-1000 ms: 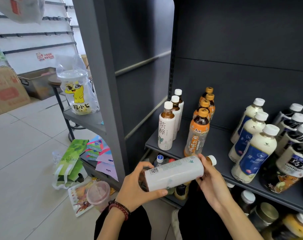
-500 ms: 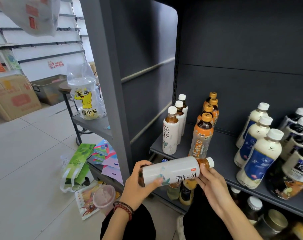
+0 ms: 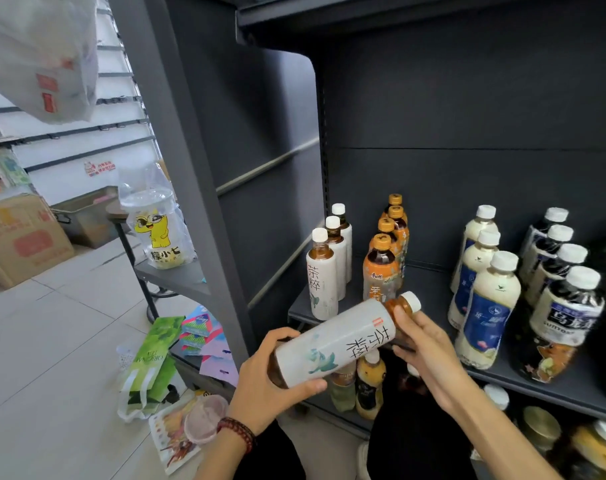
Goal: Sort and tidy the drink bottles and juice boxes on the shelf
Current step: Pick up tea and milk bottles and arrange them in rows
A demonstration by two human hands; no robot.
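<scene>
Four rows stand front-to-back on the shelf (image 3: 429,289). At the left are three white-label tea bottles (image 3: 324,282), w/ four orange-label tea bottles (image 3: 381,271) just beside them. After a gap come three milk tea bottles (image 3: 485,306) w/ blue labels, and four dark Suntory oolong bottles (image 3: 564,306) at far right. So this level looks mostly sorted by type, labels facing out.

One more, the held tea bottle (image 3: 339,341), isn't shelved yet. It lies tilted in the air just in front of the shelf edge, cap up & to the right, near the front orange-label btl. Your left hand (image 3: 270,379) wraps the base end. Your right hand (image 3: 422,344) has its fingers curled round the neck just under the white cap. Both hands are closed on it, neither free.

What's left, as I judge it:
- **This btl:** stand it upright w/ the white-label row, since it has the same print, so that's prob. its slot. The front btl there stands close to the shelf edge, so you may need to push that row back first.
- **Level below:** the lower bottles (image 3: 369,386) look mixed, w/ diff. caps & colours packed together. They're partly hidden behind your arms, but that level prob. needs sorting too.
- **Juice boxes:** I can't make out any in view, and can't tell if some wait elsewhere.
</scene>
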